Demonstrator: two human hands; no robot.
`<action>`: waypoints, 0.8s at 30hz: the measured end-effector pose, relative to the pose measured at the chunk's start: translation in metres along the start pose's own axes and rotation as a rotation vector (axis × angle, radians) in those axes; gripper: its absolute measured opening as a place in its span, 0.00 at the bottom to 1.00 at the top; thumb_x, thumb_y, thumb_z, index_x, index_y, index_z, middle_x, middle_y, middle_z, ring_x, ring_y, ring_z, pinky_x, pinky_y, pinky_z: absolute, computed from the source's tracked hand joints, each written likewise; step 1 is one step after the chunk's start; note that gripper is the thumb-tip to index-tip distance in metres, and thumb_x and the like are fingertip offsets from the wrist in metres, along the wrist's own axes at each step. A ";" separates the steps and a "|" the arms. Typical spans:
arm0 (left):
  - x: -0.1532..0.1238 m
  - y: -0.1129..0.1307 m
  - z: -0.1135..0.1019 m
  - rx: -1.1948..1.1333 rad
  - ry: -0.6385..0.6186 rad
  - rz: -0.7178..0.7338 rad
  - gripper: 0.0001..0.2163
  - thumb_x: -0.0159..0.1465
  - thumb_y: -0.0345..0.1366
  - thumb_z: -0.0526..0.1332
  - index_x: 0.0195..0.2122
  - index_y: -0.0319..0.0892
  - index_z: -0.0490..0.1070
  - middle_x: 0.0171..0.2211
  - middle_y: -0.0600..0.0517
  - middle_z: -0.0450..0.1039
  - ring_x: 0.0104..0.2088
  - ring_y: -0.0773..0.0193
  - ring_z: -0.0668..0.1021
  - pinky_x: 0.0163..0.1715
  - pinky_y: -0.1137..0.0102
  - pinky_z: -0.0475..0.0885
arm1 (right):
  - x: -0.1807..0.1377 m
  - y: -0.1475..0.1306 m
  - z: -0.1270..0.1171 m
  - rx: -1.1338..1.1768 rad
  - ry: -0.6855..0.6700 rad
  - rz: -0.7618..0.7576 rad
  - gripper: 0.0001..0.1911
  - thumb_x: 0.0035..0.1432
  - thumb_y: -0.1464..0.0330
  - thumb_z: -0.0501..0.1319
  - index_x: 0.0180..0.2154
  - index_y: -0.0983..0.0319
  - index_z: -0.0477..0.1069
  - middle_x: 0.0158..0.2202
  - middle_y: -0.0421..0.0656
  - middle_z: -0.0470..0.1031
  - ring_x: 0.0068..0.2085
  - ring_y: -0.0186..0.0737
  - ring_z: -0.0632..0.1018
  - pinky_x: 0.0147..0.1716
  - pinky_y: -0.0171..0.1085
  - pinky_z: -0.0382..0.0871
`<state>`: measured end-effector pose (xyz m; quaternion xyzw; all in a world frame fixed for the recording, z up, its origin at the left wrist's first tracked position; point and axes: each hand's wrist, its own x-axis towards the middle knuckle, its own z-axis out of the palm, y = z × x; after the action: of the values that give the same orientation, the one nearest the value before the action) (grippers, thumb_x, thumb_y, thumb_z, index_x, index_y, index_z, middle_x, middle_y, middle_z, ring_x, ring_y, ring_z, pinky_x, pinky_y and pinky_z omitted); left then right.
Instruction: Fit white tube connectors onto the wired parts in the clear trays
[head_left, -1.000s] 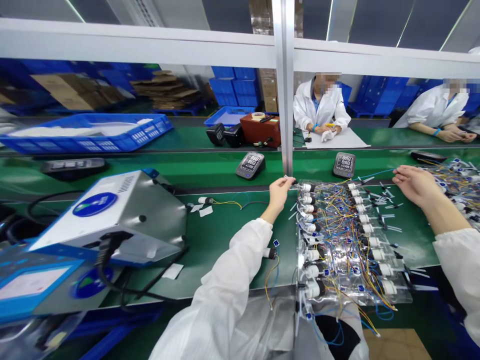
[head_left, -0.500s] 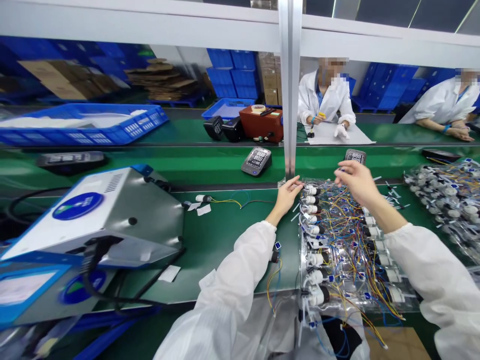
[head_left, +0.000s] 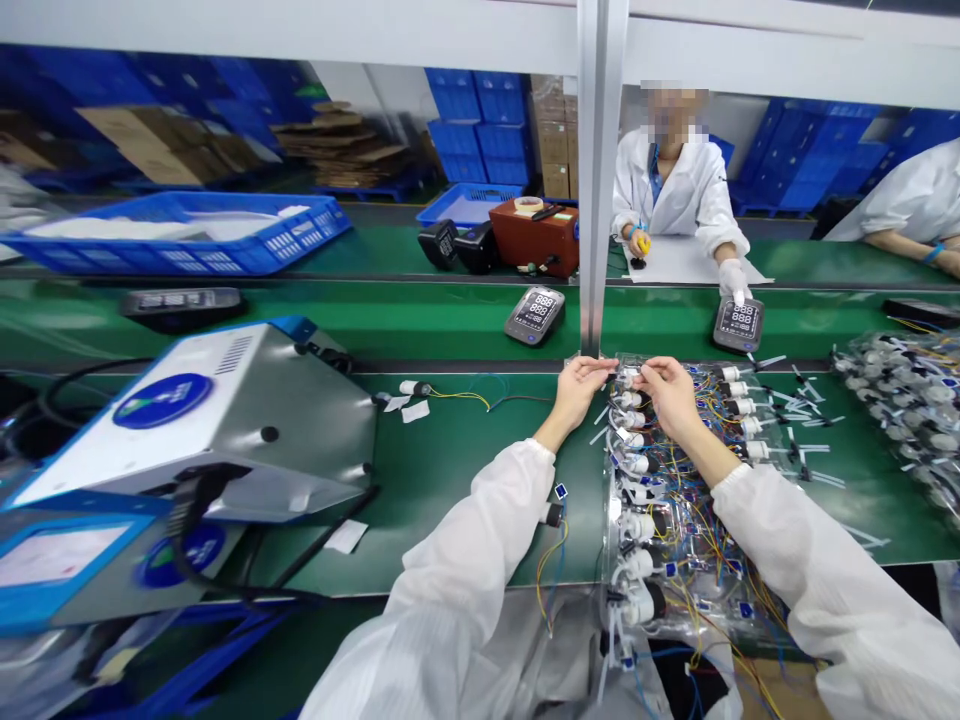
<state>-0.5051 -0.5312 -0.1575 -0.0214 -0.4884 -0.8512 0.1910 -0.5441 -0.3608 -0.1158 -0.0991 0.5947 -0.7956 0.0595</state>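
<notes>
At the far left corner of a clear plastic tray (head_left: 611,520), my left hand (head_left: 576,392) has its fingertips pinched together. My right hand (head_left: 673,398) faces it across that corner, thumb and forefinger closed by a small white part. What exactly each pinch holds is too small to make out. Rows of small white motor-like parts (head_left: 641,525) with yellow, blue and red wires fill the tray, which reaches toward my lap. One loose wired part (head_left: 553,514) lies beside my left sleeve.
A grey metal machine (head_left: 300,440) stands at left. Display units (head_left: 535,315) sit on the green belt beyond an upright metal post (head_left: 592,200). Another wired part (head_left: 414,388) lies on the bench. More parts (head_left: 900,400) are heaped at right. A co-worker (head_left: 679,190) sits opposite.
My right hand has come left and down from above the tray to its far left corner, beside my left hand. The co-worker's gloved hand has reached onto a display unit. The view has shifted slightly.
</notes>
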 end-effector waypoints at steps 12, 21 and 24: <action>0.006 -0.009 -0.013 0.152 0.154 -0.054 0.18 0.52 0.34 0.71 0.43 0.42 0.69 0.38 0.50 0.76 0.42 0.62 0.81 0.47 0.65 0.76 | 0.004 0.000 -0.005 0.132 0.045 0.081 0.17 0.48 0.59 0.75 0.35 0.58 0.72 0.31 0.37 0.73 0.33 0.35 0.79 0.36 0.37 0.81; 0.015 -0.008 0.000 0.155 0.089 0.006 0.17 0.59 0.45 0.73 0.44 0.40 0.80 0.41 0.46 0.83 0.43 0.60 0.82 0.51 0.63 0.75 | 0.003 0.000 -0.003 0.143 0.010 0.052 0.18 0.45 0.58 0.77 0.34 0.60 0.76 0.30 0.38 0.76 0.30 0.35 0.77 0.33 0.37 0.76; 0.013 -0.008 0.003 0.283 0.027 0.004 0.15 0.60 0.46 0.73 0.41 0.39 0.83 0.37 0.47 0.84 0.39 0.60 0.82 0.49 0.63 0.75 | 0.002 0.000 -0.002 0.132 -0.013 0.054 0.17 0.46 0.58 0.76 0.35 0.60 0.78 0.28 0.39 0.76 0.30 0.36 0.76 0.33 0.38 0.75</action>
<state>-0.5205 -0.5291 -0.1596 0.0165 -0.6008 -0.7737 0.2003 -0.5466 -0.3588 -0.1159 -0.0842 0.5429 -0.8306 0.0912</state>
